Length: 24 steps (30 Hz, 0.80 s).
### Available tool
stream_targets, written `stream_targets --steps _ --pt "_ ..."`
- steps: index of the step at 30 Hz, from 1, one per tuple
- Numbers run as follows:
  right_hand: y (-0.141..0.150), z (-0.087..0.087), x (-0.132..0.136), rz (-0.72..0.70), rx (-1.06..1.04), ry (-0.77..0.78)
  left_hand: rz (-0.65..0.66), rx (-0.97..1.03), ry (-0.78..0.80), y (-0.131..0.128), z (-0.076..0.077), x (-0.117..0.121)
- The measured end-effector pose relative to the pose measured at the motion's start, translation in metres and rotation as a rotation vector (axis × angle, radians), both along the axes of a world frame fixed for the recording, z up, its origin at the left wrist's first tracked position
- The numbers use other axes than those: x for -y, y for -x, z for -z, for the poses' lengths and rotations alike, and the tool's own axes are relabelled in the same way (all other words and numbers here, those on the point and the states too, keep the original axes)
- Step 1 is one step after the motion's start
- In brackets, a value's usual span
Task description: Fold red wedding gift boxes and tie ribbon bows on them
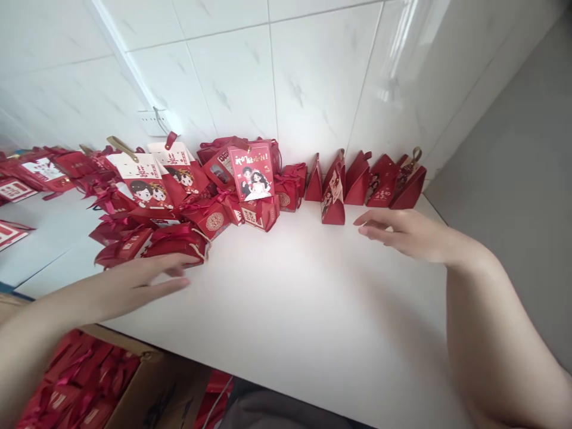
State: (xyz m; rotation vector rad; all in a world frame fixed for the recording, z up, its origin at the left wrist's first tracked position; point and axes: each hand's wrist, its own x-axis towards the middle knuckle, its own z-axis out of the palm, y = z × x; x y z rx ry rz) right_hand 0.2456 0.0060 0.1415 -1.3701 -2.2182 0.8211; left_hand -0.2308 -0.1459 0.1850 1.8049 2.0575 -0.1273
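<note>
My left hand [152,279] hovers over the white table with its fingers stretched out and nothing in it. Just beyond its fingertips lies a red gift box [176,241] with a ribbon and a cord handle; whether they touch I cannot tell. On the other side, my right hand [404,232] is empty too, fingers extended to the left above the table. Closest to it stands a red triangular gift box [333,199] with a printed picture. Behind that box, several more triangular boxes [357,182] stand in a row by the wall.
A heap of red ribboned boxes [210,220] covers the table's left and middle back, with a flat box showing a printed couple [254,173] on top. More boxes [44,170] lie far left. Below the table edge, a cardboard carton [134,390] holds red boxes. Tiled wall [322,77] behind.
</note>
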Motion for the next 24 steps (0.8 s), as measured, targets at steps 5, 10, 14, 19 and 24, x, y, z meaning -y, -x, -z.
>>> stream_targets --steps 5,10,14,19,24 --pt "-0.005 0.027 -0.031 0.04 0.137 -0.079 0.43 0.149 0.144 -0.104 0.018 -0.082" --pt "0.039 0.075 -0.06 0.233 -0.208 -0.374 0.566 0.47 -0.216 -0.174 0.071 -0.165" --pt "0.051 0.099 -0.071 0.17 -0.177 -0.29 0.34 0.679 -0.585 -0.191 0.13 -0.187" --pt "0.036 0.102 -0.084 0.213 -0.206 -0.258 0.16 0.586 -1.181 -0.163 0.148 -0.184" --pt "0.025 0.098 -0.092 0.338 -0.259 -0.233 -0.208 0.664 -1.448 -0.089 0.101 -0.226"
